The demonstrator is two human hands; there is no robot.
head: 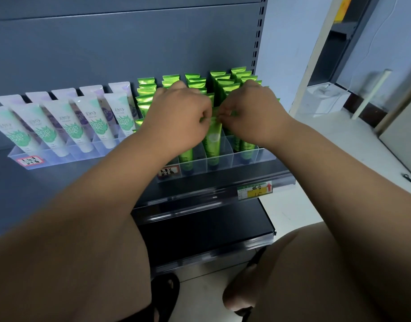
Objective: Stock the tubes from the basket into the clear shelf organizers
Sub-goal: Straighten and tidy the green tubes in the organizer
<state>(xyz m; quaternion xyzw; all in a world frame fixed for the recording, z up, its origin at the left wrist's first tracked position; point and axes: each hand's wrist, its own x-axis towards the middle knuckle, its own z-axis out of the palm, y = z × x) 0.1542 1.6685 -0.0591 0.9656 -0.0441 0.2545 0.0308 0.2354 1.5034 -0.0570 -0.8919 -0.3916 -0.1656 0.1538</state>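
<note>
- our left hand (179, 115) is curled, knuckles up, its thumb and fingertips drawn together in a pinch on the flat crimped top of one green tube (213, 141).
- our right hand (251, 112) mirrors it: the fingers are bent in and pinch the same top edge from the other side. the two sets of fingertips nearly meet over the tube.
- neither hand is spread. both grips are narrow, with only the thin tube end between the digits.
- the tube stands cap down, leaning slightly back, in a front compartment near the middle of the right organizer (223, 169). its lower end is already inside the clear walls.
- just left of it another green tube stands in the next front compartment, and more stand to its right.
- behind our hands, rows of green tubes (223, 82) fill the organizer toward the back edge of the shelf (199, 206), their crimped tops up.
- the right organizer sits at the shelf's right end, close to the front edge. a small red label (168, 171) is on its front left corner.
- the left organizer (60, 160) sits beside it toward the shelf's left end and holds white tubes (69, 126) in two leaning rows. it carries a red label too.
- a price tag (254, 190) with a red arrow sits in the shelf's front rail, below the right organizer.
- the grey back panel (106, 54) rises behind both organizers.
- both forearms reach in from the bottom of the view, and a bare knee (316, 275) shows at lower right.
</note>
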